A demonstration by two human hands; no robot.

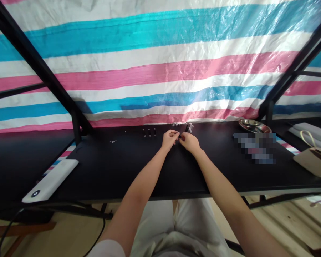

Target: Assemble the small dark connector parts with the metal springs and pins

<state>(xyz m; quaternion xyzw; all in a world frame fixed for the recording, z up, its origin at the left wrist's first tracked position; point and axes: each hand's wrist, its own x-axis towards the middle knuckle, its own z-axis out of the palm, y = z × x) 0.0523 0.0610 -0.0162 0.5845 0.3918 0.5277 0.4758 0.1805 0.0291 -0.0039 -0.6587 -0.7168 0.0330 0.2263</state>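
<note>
Black piece [180, 136] gripped

In the head view, it is clamped in the fingertips of the left hand [169, 140] and right hand [189, 142], over the table [109, 171]. Three strips [149, 132] (dark, silvery-ended) are laid out leftward.

left fingers [172, 132] | right fingers [184, 137] | black piece [180, 136] between | 3 dark strips [149, 132] leftward

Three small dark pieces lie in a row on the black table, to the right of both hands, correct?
Not quite: the head view shows three small dark pieces in a row on the black table, left of both hands.
</note>
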